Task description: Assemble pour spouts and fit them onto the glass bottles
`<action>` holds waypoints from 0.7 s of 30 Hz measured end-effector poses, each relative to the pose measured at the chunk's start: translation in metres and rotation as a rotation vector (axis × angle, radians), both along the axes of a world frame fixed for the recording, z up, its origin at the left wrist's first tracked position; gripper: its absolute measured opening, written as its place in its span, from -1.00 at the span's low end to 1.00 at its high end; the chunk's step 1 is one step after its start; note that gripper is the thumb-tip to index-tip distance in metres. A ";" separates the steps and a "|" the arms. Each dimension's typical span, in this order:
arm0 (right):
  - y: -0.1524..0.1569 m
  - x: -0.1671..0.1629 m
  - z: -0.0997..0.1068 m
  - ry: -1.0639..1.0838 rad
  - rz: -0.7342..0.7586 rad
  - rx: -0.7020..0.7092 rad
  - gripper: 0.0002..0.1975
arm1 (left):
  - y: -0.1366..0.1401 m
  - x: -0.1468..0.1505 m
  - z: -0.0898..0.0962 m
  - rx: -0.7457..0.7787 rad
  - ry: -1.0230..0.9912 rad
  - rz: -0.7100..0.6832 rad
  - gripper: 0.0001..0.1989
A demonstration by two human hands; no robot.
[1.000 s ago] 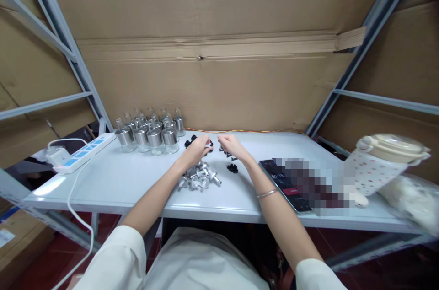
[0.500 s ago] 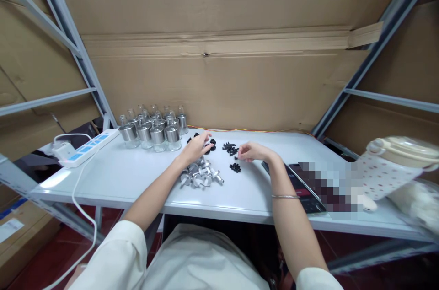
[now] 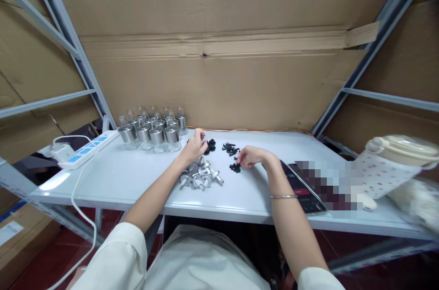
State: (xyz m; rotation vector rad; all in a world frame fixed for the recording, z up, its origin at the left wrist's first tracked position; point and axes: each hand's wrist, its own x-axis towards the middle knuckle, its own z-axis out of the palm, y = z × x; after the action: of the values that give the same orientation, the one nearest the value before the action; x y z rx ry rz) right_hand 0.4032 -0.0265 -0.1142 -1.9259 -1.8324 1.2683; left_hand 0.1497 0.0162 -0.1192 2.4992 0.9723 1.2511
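Note:
My left hand [image 3: 195, 147] is closed, with fingers bent together, beside the round black caps [image 3: 210, 146]. Whatever it pinches, if anything, is too small to make out. In front of it lies a heap of silvery metal spouts with round flanges [image 3: 200, 174]. My right hand [image 3: 253, 156] has its thumb and fingertips pinched together at the edge of a cluster of tiny black pieces [image 3: 235, 168]; its fingertips hide what they hold. Just behind that cluster are several thin black stick-like parts [image 3: 230, 148].
Several glass bottles with metal sleeves [image 3: 157, 136] stand at the back left. A white power strip [image 3: 89, 149] with a cable lies left of them. At right are a dark tablet-like device [image 3: 308, 198], a white mouse [image 3: 368, 202] and a dotted container [image 3: 384, 171]. Cardboard [image 3: 219, 88] backs the table.
My left hand has drawn slightly left, away from the black caps, its fingers closing up. My right hand has come down a little towards the tiny black pieces.

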 end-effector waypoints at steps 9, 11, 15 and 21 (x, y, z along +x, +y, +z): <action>-0.006 0.000 0.007 0.069 0.016 0.071 -0.87 | 0.002 0.000 -0.001 -0.019 0.052 -0.089 -0.86; -0.006 -0.005 0.011 0.123 -0.002 0.197 -0.85 | 0.001 0.001 0.000 -0.030 0.076 -0.140 -0.85; -0.005 -0.032 0.016 0.284 -0.008 0.464 -0.74 | -0.004 0.007 -0.001 -0.040 0.091 -0.212 -0.65; -0.007 -0.068 0.014 0.446 0.104 0.518 -0.64 | -0.006 0.012 -0.003 -0.016 0.063 -0.250 -0.63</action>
State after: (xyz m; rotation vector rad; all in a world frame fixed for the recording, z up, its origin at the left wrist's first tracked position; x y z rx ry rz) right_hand 0.3357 -0.0334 -0.1001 -1.1846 -1.8033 1.0087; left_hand 0.1617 0.0097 -0.1225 2.5651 0.6527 1.0899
